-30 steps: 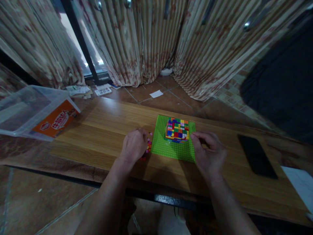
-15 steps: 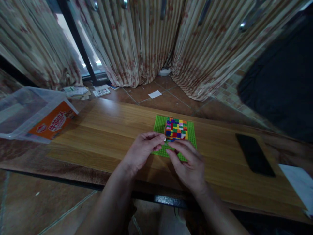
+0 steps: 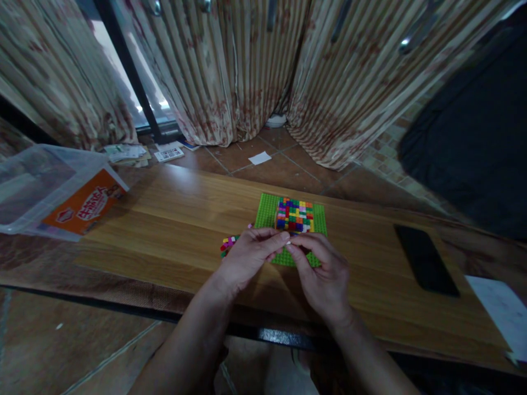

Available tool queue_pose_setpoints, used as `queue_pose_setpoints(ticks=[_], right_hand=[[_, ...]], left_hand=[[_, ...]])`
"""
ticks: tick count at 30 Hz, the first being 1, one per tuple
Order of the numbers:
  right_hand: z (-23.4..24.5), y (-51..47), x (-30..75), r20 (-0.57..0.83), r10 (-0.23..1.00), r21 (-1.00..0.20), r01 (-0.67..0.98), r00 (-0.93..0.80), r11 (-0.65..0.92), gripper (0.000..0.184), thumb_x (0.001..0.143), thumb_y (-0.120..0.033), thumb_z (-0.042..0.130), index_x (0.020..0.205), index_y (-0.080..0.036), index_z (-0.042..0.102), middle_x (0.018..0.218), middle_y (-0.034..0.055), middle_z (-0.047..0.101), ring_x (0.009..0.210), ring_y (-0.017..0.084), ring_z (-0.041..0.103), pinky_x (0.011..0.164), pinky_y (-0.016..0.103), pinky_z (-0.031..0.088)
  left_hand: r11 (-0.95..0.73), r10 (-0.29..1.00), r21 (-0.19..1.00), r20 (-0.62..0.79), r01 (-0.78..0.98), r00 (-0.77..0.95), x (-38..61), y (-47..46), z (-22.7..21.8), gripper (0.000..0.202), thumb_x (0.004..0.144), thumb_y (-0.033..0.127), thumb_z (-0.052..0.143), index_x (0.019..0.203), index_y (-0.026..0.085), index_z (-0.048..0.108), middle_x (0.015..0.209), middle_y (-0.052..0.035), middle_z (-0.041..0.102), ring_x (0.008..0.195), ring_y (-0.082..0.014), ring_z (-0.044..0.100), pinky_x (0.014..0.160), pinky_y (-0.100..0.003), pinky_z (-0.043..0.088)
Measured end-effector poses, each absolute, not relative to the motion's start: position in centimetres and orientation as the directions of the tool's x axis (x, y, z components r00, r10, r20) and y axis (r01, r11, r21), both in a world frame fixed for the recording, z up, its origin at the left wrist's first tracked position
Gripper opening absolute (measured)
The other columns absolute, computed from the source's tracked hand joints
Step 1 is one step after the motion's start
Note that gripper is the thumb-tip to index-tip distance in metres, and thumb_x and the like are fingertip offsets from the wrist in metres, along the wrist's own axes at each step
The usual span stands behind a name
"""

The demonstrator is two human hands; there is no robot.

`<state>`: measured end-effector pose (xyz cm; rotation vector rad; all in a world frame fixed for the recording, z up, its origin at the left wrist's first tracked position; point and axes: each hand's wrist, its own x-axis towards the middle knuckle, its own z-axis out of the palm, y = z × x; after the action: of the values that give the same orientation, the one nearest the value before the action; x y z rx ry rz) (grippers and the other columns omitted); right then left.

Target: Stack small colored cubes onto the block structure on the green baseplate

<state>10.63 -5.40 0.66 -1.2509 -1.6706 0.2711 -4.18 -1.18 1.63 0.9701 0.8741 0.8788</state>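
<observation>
A green studded baseplate (image 3: 265, 211) lies on the wooden table (image 3: 173, 219), with a block of many-coloured small bricks (image 3: 295, 214) built on its far half. My left hand (image 3: 247, 258) and my right hand (image 3: 323, 277) meet just in front of the plate, fingertips pinched together on a tiny piece I cannot make out. A small heap of loose coloured bricks (image 3: 229, 242) lies on the table just left of my left hand.
A clear plastic box with an orange label (image 3: 61, 192) stands at the table's left end. A black phone (image 3: 426, 266) lies to the right, white paper (image 3: 500, 315) beyond it. Striped curtains (image 3: 247, 66) hang behind; a dark cloth (image 3: 473, 137) is at the right.
My left hand left the loose bricks and my right hand came in from the plate's right side; both now meet in front of the plate, fingertips pinched. The loose bricks are uncovered.
</observation>
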Motion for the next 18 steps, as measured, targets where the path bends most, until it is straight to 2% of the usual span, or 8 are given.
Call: queue_pose_setpoints(ticks=[4, 8, 12, 18], right_hand=[[0.7, -4.9, 12.6, 0.542, 0.833, -0.68, 0.64, 0.11, 0.358, 0.009, 0.093, -0.029, 0.064, 0.091, -0.025, 0.071, 0.09, 0.002, 0.072, 0.083, 0.018, 0.068, 0.073, 0.032, 0.055], [0.3, -3.9, 15.0, 0.508, 0.828, -0.698, 0.676, 0.236, 0.236, 0.013, 0.091, -0.034, 0.066, 0.088, -0.022, 0.072, 0.083, 0.0023, 0.071, 0.074, 0.018, 0.066, 0.066, 0.031, 0.052], [-0.1, -3.4, 15.9, 0.477, 0.857, -0.676, 0.705, 0.196, 0.215, 0.016, 0.09, -0.035, 0.065, 0.085, -0.022, 0.073, 0.085, 0.0034, 0.071, 0.073, 0.018, 0.065, 0.066, 0.032, 0.052], [-0.6, -3.0, 15.5, 0.481, 0.868, -0.617, 0.751, 0.122, 0.236, 0.018, 0.092, -0.034, 0.061, 0.087, -0.022, 0.073, 0.088, 0.0046, 0.071, 0.078, 0.02, 0.066, 0.071, 0.034, 0.053]], left_hand=[[0.304, 0.917, 0.939, -0.242, -0.16, 0.318, -4.8, -0.9, 1.8, 0.041, 0.077, 0.056, 0.072, 0.071, 0.015, 0.071, 0.062, 0.0008, 0.057, 0.057, -0.0082, 0.044, 0.054, -0.023, 0.033], [0.311, 0.937, 0.937, -0.273, -0.16, 0.219, -6.2, -0.3, 1.7, 0.037, 0.075, 0.052, 0.074, 0.076, 0.015, 0.072, 0.062, 0.0012, 0.057, 0.054, -0.0074, 0.043, 0.05, -0.021, 0.033], [0.324, 0.941, 0.932, -0.299, -0.163, 0.162, -7.1, 0.2, 1.5, 0.032, 0.074, 0.047, 0.075, 0.074, 0.016, 0.069, 0.062, 0.0023, 0.055, 0.052, -0.0069, 0.044, 0.048, -0.02, 0.031], [0.308, 0.942, 0.944, -0.285, -0.121, 0.177, -7.0, 0.2, 1.4, 0.029, 0.075, 0.044, 0.072, 0.067, 0.017, 0.064, 0.059, 0.0034, 0.052, 0.051, -0.0068, 0.041, 0.047, -0.02, 0.029]])
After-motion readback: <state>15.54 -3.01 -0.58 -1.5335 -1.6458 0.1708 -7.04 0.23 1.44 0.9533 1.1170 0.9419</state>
